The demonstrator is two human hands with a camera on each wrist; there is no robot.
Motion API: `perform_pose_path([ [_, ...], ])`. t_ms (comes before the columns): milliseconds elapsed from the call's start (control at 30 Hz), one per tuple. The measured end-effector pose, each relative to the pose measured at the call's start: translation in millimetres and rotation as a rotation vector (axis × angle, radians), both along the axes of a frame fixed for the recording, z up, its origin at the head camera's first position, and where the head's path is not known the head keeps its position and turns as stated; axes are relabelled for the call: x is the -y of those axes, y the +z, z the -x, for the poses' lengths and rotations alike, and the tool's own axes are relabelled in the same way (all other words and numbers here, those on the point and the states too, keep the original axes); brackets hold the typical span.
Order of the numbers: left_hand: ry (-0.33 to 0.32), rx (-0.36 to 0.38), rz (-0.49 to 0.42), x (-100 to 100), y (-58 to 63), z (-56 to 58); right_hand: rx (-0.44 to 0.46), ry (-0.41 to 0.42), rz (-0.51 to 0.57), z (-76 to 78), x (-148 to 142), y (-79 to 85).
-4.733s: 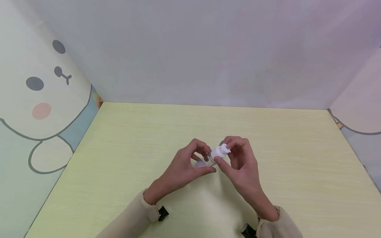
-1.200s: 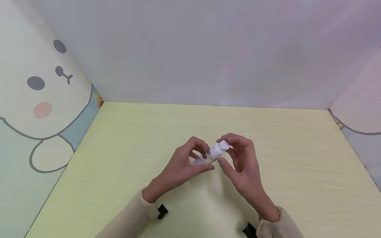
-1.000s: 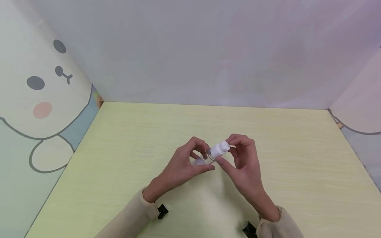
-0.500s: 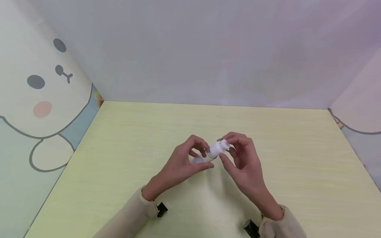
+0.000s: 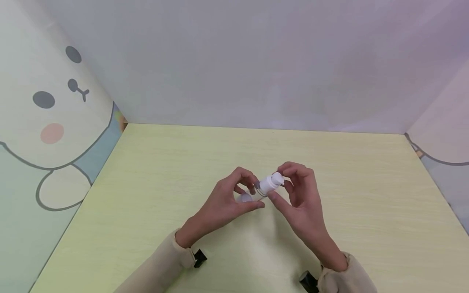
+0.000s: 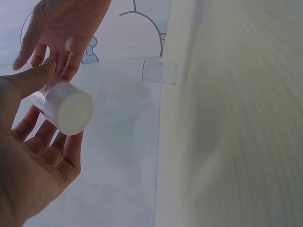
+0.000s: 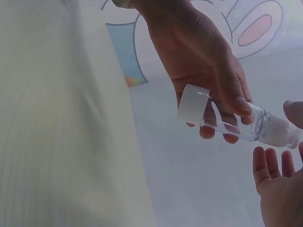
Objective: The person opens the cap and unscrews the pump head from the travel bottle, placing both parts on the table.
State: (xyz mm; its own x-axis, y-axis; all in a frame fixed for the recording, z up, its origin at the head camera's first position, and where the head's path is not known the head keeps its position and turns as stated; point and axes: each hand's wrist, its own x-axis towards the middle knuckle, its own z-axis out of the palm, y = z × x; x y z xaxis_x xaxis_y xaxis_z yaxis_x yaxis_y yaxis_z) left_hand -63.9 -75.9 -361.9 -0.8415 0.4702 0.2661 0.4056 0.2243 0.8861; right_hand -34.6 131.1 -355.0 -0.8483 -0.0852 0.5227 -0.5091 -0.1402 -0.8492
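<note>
A small clear pump bottle [image 7: 239, 130] with a white base [image 6: 75, 113] is held tilted above the table. My left hand [image 5: 225, 197] grips its body, with the thumb on the near side and the fingers behind. At the upper end is the white pump [image 5: 272, 183]. My right hand [image 5: 302, 199] is around the pump: in the head view the thumb touches the collar and the index finger is beside the pump head. Other right fingers stand a little off in the right wrist view. Part of the bottle body is hidden by my left fingers.
Pale wood-grain table [image 5: 176, 162] under both hands, with a plain light wall [image 5: 256, 65] behind it. Cartoon-print panels [image 5: 55, 134] stand at the sides. A clear cylindrical piece [image 6: 159, 72] shows in the left wrist view; the head view does not reveal it.
My right thumb and fingers shift repeatedly about the pump; half a second ago the thumb was lower and apart, now it touches the collar. My left hand stays nearly still around the bottle.
</note>
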Motion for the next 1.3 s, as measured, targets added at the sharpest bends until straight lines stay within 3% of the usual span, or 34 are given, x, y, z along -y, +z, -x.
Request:
perform_pose_path([
  [200,-0.004,-0.002,0.016,-2.3,1.0,-1.1,0.043,-0.03,-0.041,-0.6,1.2,0.3],
  [800,0.005,0.002,0.02,-2.3,-0.6,-0.1,0.035,-0.007,-0.071,-1.5,-3.1,4.0],
  [1300,0.006,0.023,0.017,-2.8,-0.4,-1.9,-0.075,0.01,0.019,2.6,-5.5,4.9],
])
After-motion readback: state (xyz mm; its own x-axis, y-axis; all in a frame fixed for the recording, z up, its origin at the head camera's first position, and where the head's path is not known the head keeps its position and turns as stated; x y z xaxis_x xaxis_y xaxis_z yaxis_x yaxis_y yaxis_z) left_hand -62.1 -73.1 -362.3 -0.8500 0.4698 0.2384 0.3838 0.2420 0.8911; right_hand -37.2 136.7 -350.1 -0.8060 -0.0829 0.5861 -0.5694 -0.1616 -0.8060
